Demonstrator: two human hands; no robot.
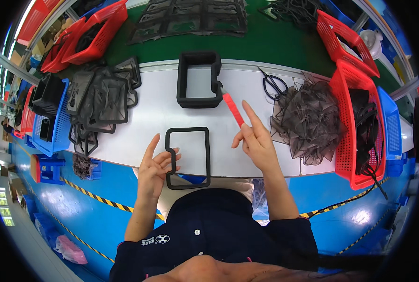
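Note:
My left hand (152,171) holds a thin black rectangular frame (207,155) upright at the table's near edge. Its fingers curl round the notched left side, while the index finger points up. In my right hand (258,143) is a slim tool with a red-wrapped handle (233,109). Thumb and bent fingers meet at the handle's lower end, and the index finger sticks out free. The tool's grey tip points at the notched right side of a thick black frame stack (200,102) on the white table (148,110); whether it touches cannot be made out.
Black mesh-covered frames (103,98) lie in a pile at left, beside a blue basket (61,122). At right are black scissors (275,89), bunched dark mesh (313,120) and a red basket (345,141) of black parts. Dark mesh panels (190,19) cover the green surface beyond.

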